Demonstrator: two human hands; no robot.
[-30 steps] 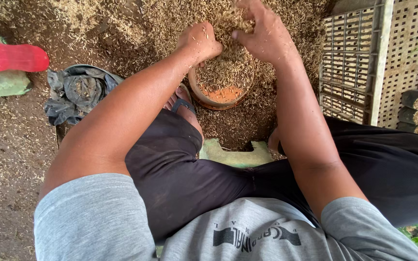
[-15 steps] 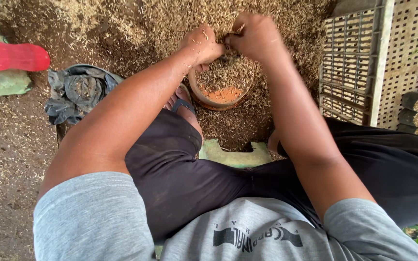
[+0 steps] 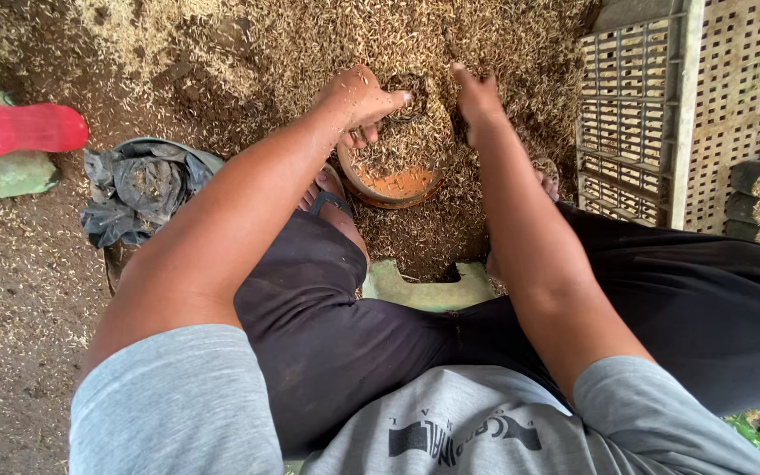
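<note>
Husk-coloured chaff is pressed into the orange pot (image 3: 395, 180) by the curled left hand (image 3: 358, 101) and the flatter, narrowly opened right hand (image 3: 478, 98). The pot, heaped between the feet, could be tipped or overspilled by hard packing.

both bare arms are stretched forward from grey short sleeves over the spread, dark-clad knees, the left hand (image 3: 358, 101) being curled loosely with its thumb pointed right, while the right hand (image 3: 478, 98) is held edge-on with its fingers pointed away, the two hands kept slightly apart.
</note>
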